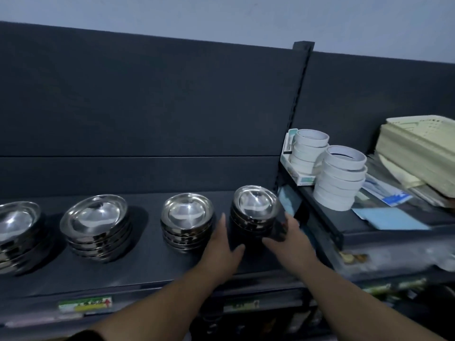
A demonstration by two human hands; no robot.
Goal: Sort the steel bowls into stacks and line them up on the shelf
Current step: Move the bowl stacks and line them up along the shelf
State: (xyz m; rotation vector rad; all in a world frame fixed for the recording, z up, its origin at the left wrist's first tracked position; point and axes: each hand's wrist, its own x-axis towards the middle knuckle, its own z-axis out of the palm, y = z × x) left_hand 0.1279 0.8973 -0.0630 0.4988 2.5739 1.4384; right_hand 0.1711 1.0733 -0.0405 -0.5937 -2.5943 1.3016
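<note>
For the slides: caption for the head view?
Left hand touches and right hand grips the rightmost steel bowl stack, fourth in a row on the dark shelf.

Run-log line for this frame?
rightmost bowl stack: between both hands | left hand: flat against it | right hand: grips it | shelf: four stacks

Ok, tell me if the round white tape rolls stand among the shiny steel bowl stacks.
No, the tape rolls stand on a separate shelf beside the bowl stacks.
</note>
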